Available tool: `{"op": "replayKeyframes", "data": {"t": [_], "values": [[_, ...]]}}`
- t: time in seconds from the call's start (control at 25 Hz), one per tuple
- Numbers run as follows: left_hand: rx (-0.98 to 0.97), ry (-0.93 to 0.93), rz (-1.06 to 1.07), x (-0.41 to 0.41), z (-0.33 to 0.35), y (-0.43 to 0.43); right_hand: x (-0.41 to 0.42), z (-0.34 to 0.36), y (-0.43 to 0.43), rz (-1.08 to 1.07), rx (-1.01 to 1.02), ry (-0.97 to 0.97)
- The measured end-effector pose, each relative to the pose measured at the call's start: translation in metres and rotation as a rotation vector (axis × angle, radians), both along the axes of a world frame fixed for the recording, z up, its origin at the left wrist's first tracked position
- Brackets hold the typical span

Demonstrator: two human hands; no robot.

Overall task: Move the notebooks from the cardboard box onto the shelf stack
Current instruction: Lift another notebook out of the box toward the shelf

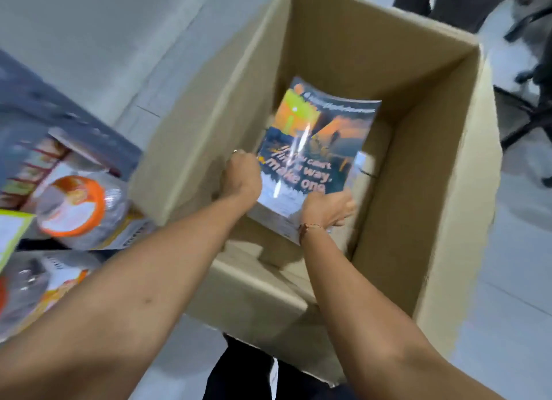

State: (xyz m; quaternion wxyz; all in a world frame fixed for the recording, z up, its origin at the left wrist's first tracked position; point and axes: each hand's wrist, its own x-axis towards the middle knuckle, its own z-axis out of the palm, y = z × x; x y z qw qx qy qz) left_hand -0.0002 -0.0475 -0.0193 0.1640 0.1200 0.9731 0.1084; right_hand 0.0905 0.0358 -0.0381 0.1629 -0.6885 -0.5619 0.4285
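A shrink-wrapped pack of notebooks [313,148] with an orange and dark blue cover is tilted inside the open cardboard box [442,166]. My left hand [243,172] grips the pack's left edge. My right hand [327,210] holds its near bottom edge, with a thin bracelet on the wrist. Both forearms reach down into the box from the lower part of the view. The bottom of the box under the pack is mostly hidden. The shelf [35,100] stands at the left, blurred.
On the shelf at the left lie wrapped packs with orange and white labels [74,208] and other goods. The box's near flap [263,298] hangs toward me. At the top right stand another person's legs [442,2] and a dark chair base [525,118] on the pale floor.
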Motion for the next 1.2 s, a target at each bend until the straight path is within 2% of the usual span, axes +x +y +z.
{"op": "replayKeyframes", "data": {"t": [0.12,0.24,0.36,0.44,0.52,0.6,0.72,0.8,0.88,0.92,1.0,1.08,1.12,1.16,1.2], "values": [[0.261,0.356,-0.022,0.006,0.098,-0.036,-0.020,0.072,-0.018,-0.021,0.282,0.345],[0.495,0.974,0.040,0.027,0.216,-0.122,-0.047,0.188,-0.081,0.103,0.514,0.885],[0.497,1.409,0.179,0.060,0.317,-0.213,-0.059,0.303,-0.157,0.301,0.511,1.380],[0.443,1.582,0.302,0.084,0.378,-0.263,-0.064,0.370,-0.201,0.430,0.646,1.521],[0.366,1.601,0.494,0.101,0.437,-0.307,-0.073,0.434,-0.240,0.562,0.781,1.572],[0.233,1.509,0.668,0.097,0.483,-0.344,-0.088,0.491,-0.269,0.740,0.916,1.530],[0.125,1.232,0.772,0.065,0.522,-0.382,-0.125,0.547,-0.296,1.125,1.033,1.153],[0.047,0.990,0.839,0.044,0.523,-0.396,-0.149,0.551,-0.304,1.344,1.006,0.861],[-0.019,0.832,0.883,0.034,0.522,-0.403,-0.164,0.540,-0.309,1.432,0.966,0.653],[-0.068,0.799,0.897,0.032,0.523,-0.403,-0.167,0.534,-0.310,1.427,0.972,0.633],[-0.224,0.871,0.905,0.033,0.523,-0.392,-0.161,0.523,-0.301,1.363,0.996,0.783],[-0.254,1.126,0.745,0.027,0.509,-0.361,-0.138,0.495,-0.273,1.095,1.052,1.223],[-0.210,1.258,0.571,0.026,0.493,-0.336,-0.121,0.472,-0.256,0.880,1.077,1.442],[-0.122,1.348,0.331,0.018,0.464,-0.296,-0.110,0.432,-0.227,0.676,1.089,1.511],[-0.023,1.384,0.117,0.014,0.431,-0.259,-0.103,0.387,-0.202,0.552,1.053,1.474]]}}
